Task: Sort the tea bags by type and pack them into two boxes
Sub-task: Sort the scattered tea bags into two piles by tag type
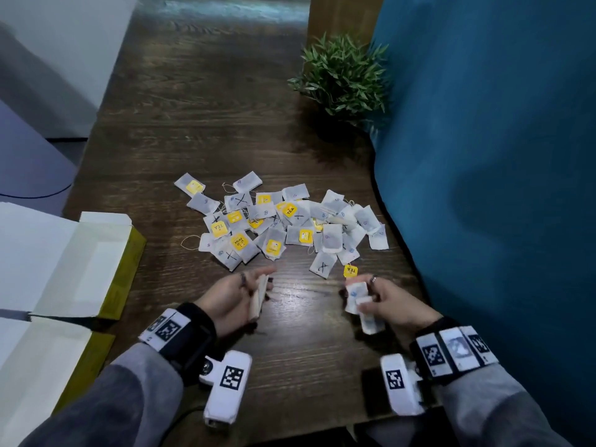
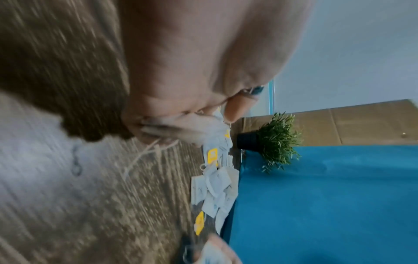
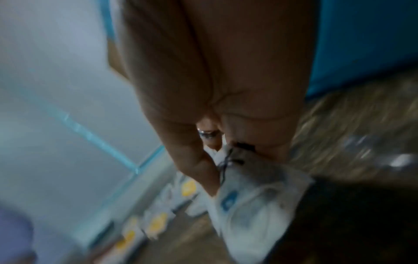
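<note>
A loose pile of white tea bags point(image 1: 280, 221), some with yellow tags, some marked with a black X or a blue letter, lies mid-table. My left hand point(image 1: 235, 295) holds a thin stack of tea bags point(image 1: 259, 298) edge-on just in front of the pile. My right hand point(image 1: 383, 298) grips a bunch of tea bags with blue marks point(image 1: 358, 295); a yellow tag point(image 1: 350, 271) sticks up from it. In the right wrist view the bunch of bags point(image 3: 255, 201) hangs blurred below the fingers. Two open boxes with yellow sides point(image 1: 125, 272) stand at the left.
A small potted green plant point(image 1: 342, 75) stands at the back right of the wooden table point(image 1: 200, 124). A blue fabric wall point(image 1: 500, 156) runs along the right edge. White box flaps point(image 1: 29, 253) spread over the left side.
</note>
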The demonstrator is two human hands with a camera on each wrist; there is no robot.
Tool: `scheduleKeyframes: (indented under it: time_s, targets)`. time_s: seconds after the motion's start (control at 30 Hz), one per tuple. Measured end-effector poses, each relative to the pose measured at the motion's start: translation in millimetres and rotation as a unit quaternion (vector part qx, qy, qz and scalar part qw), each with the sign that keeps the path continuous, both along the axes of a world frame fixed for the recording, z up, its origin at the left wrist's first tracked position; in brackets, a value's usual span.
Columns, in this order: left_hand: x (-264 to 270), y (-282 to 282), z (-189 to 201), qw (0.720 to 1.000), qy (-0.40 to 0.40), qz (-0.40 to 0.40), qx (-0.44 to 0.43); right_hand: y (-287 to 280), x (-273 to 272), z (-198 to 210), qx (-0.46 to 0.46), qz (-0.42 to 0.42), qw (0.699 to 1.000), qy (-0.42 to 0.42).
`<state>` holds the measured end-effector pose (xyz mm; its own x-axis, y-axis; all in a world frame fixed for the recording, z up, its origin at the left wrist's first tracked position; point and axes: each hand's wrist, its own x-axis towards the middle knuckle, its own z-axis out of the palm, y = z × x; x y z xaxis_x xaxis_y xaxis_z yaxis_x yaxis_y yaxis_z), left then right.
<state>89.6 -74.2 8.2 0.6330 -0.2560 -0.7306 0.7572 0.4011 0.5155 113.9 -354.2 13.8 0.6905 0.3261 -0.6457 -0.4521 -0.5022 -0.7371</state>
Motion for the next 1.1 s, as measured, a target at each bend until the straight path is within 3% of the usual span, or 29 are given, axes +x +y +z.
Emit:
scheduleKeyframes:
  time_s: [0.1,0.23,0.33,0.47,0.57,0.7,0.8,0.87,0.9,0.93,0.97,1.03,1.07,1.1]
  targets:
    - [-14,12,0,0.99,-0.044,-0.026,0.131,-9,-8,-6,-0.199,0.089,0.973,-0.074]
    - [-32,37,2,0.958,-0.102,-0.024,0.267,-3,-4,3,-0.333,0.052,0.921,-0.193]
    - [-44,66,2,0.898,-0.132,-0.02,0.418,15,7,4,-0.314,0.028,0.911,-0.267]
    - [-52,82,-4,0.843,-0.127,-0.055,0.52,46,21,-8,-0.317,0.108,0.902,-0.272]
    - [-55,84,-5,0.801,-0.142,-0.151,0.562,64,27,-16,-0.372,0.199,0.858,-0.292]
    - [-56,86,-4,0.707,-0.132,-0.279,0.636,75,32,-19,-0.417,0.247,0.806,-0.339]
    - [-56,81,11,0.672,-0.13,-0.284,0.671,74,36,-12,-0.399,0.215,0.826,-0.334]
    - [-53,75,21,0.684,-0.177,-0.253,0.66,67,34,-1,-0.325,0.127,0.871,-0.345]
    - [-51,71,27,0.706,-0.208,-0.231,0.637,64,32,6,-0.273,0.079,0.889,-0.358]
    - [-46,66,31,0.743,-0.234,-0.201,0.594,62,28,13,-0.213,0.037,0.901,-0.376]
    - [-40,59,37,0.797,-0.245,-0.163,0.528,63,23,21,-0.15,0.001,0.904,-0.4]
    - [-29,36,48,0.922,-0.2,-0.071,0.323,72,11,36,-0.041,-0.027,0.878,-0.476]
    - [-22,24,54,0.961,-0.163,-0.035,0.221,78,5,40,-0.01,-0.024,0.856,-0.516]
    - [-15,14,59,0.979,-0.137,-0.014,0.149,84,0,42,0.002,-0.017,0.838,-0.546]
